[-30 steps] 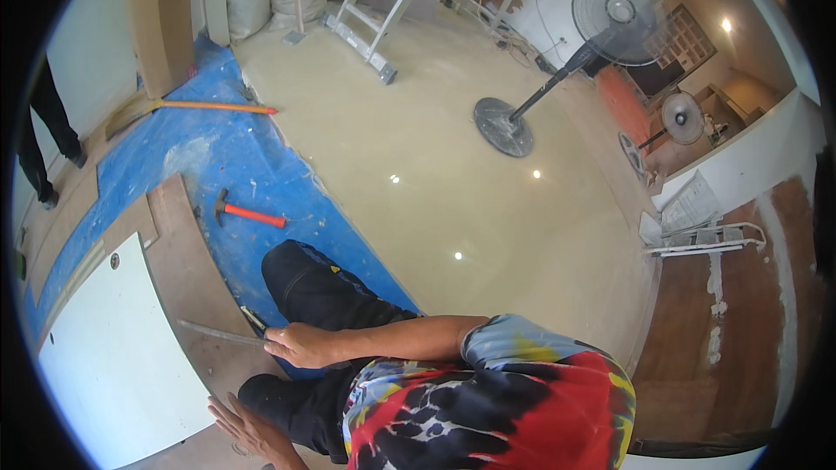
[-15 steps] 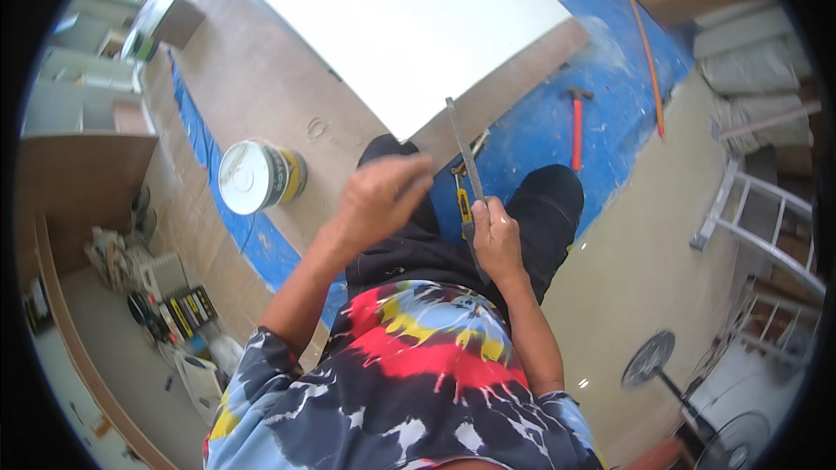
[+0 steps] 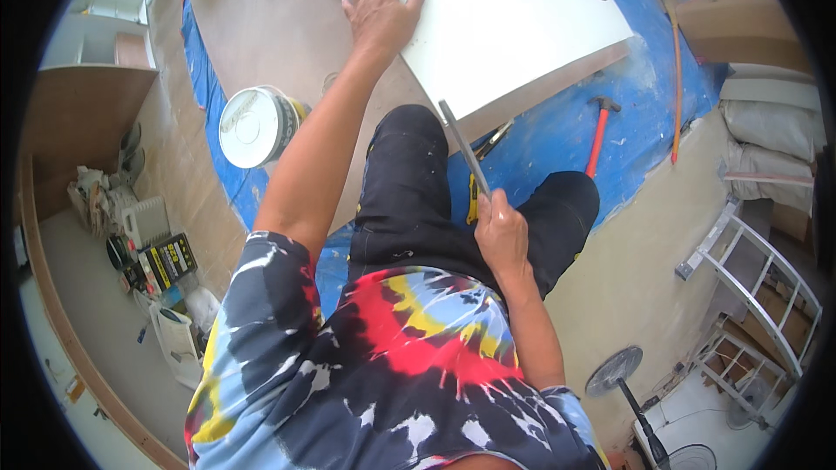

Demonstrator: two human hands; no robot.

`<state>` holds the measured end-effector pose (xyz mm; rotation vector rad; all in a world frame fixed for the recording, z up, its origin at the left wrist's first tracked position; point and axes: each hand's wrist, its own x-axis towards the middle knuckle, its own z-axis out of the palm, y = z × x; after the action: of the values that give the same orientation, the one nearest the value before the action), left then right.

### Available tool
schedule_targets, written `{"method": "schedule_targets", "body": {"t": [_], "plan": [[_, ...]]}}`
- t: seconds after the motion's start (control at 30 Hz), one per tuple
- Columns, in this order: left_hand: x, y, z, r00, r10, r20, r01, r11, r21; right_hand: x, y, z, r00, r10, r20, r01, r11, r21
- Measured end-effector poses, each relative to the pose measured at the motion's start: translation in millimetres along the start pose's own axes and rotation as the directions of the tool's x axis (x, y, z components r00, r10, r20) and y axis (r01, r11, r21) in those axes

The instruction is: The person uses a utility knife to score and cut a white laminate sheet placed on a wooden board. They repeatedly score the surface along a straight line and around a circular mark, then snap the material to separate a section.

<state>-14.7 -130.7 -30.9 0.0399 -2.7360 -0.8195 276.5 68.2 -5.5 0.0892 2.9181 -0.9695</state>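
A white panel (image 3: 514, 22) lies in front of me, one corner pointing toward my knees. My left hand (image 3: 380, 16) rests on it near its left edge, fingers spread and nothing in them. In my right hand (image 3: 502, 237), close to my lap, is a flat metal file (image 3: 464, 146), gripped at its lower end. Its upper tip reaches up beside the panel's near corner; I cannot tell whether they touch. Partly hidden behind the file lies a yellow tool (image 3: 473, 202), with a few slim tools (image 3: 496, 137) just beyond it.
A red-handled hammer (image 3: 598, 137) lies on the blue sheet (image 3: 557, 135) right of the panel. At left stands a lidded paint bucket (image 3: 252, 126). A metal ladder (image 3: 749, 283) and a black fan (image 3: 615, 372) are at right. Tools and boxes (image 3: 165, 261) crowd the far left.
My left hand has moved forward from above my lap onto the panel and spread flat. The right hand still holds the file, at a similar slant. The whole view has shifted somewhat.
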Motion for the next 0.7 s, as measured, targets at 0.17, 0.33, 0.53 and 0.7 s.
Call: {"method": "schedule_targets", "body": {"t": [0.17,0.33,0.53,0.7], "plan": [[-2,-4,-2,0.997,0.026,-0.066,-0.027,0.999,-0.021,42,-6,-2,0.992,-0.07,-0.109,0.054,0.988,-0.144],[-3,-3,-5,0.997,0.012,-0.075,-0.016,0.999,-0.046,24,-9,-9,0.999,-0.014,0.044,0.02,0.988,-0.154],[-5,-5,0,0.996,0.025,-0.091,-0.034,0.995,-0.095,31,-17,3,0.979,-0.203,0.017,0.204,0.973,-0.107],[-3,-7,2,0.994,0.012,-0.107,-0.021,0.996,-0.083,6,-17,-2,0.986,-0.095,0.134,0.098,0.995,-0.018]]}}
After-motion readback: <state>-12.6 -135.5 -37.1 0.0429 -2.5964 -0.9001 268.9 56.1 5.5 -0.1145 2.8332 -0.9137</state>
